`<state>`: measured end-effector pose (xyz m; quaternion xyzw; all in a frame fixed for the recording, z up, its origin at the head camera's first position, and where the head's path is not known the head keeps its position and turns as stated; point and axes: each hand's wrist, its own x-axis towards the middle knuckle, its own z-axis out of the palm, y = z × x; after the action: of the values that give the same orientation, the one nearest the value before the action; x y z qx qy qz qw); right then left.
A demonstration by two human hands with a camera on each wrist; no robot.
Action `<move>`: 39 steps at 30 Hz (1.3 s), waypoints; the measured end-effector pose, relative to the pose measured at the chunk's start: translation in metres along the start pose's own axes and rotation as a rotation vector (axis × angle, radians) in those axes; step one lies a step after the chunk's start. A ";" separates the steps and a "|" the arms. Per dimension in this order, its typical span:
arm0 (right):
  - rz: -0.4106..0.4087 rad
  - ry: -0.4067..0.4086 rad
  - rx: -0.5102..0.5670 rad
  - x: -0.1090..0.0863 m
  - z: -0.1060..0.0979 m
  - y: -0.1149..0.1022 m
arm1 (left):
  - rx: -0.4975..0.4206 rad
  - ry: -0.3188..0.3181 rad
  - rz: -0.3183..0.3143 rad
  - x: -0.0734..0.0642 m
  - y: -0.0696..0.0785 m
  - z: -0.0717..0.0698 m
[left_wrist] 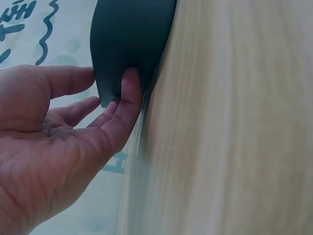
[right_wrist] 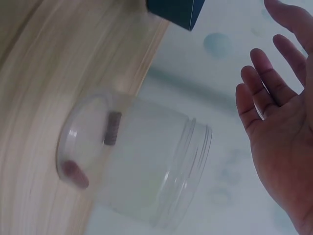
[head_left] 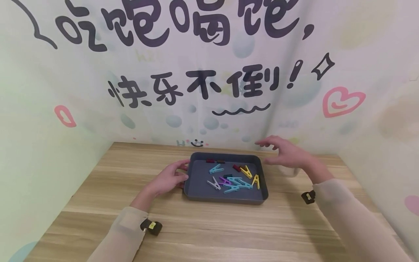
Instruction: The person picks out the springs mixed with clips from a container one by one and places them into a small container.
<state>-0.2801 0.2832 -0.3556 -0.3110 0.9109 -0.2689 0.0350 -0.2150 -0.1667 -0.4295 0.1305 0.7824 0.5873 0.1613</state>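
A dark grey tray (head_left: 193, 187) sits on the table with small plastic clothespins in it: light blue (head_left: 216, 169), purple (head_left: 224, 181), yellow (head_left: 246, 171) and pale grey (head_left: 214, 183). Short dark red pieces (head_left: 236, 167) and a ribbed dark coil (head_left: 221, 161) lie among them. My left hand (head_left: 168, 178) holds the tray's left end, thumb at the rim and curled fingers against the outer wall. Beyond the tray's right end, my right hand (head_left: 289, 153) hovers with spread fingers, nothing in it. Below it stands a clear jar (right_wrist: 151, 156) with two small dark pieces (right_wrist: 112, 128) inside.
The wooden table (head_left: 209, 233) meets a printed wall hanging (head_left: 157, 127) right behind the tray. Pale walls rise close on both sides. The see-through jar is partly hidden by the right hand and wrist in the head view.
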 end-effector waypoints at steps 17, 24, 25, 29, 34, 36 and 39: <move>-0.014 -0.148 0.036 0.031 0.039 -0.020 | 0.010 0.017 -0.010 0.002 -0.003 0.001; -0.046 -0.178 -0.085 0.040 0.054 -0.017 | 0.007 0.006 -0.004 0.001 -0.002 0.002; -0.052 -0.185 -0.098 0.042 0.056 -0.017 | 0.006 0.004 -0.001 0.001 -0.001 0.002; -0.041 -0.208 -0.102 0.046 0.062 -0.021 | 0.001 0.009 0.000 0.000 -0.001 0.002; -0.012 -0.241 -0.142 0.051 0.068 -0.025 | 0.002 0.014 -0.001 0.000 0.001 0.002; -0.009 -0.250 -0.175 0.053 0.071 -0.025 | 0.001 0.016 -0.002 0.000 0.001 0.002; -0.010 -0.256 -0.205 0.055 0.074 -0.027 | 0.002 0.022 -0.010 0.000 0.000 0.002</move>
<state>-0.2931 0.1985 -0.3990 -0.3491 0.9201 -0.1328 0.1176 -0.2144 -0.1646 -0.4296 0.1203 0.7852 0.5872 0.1557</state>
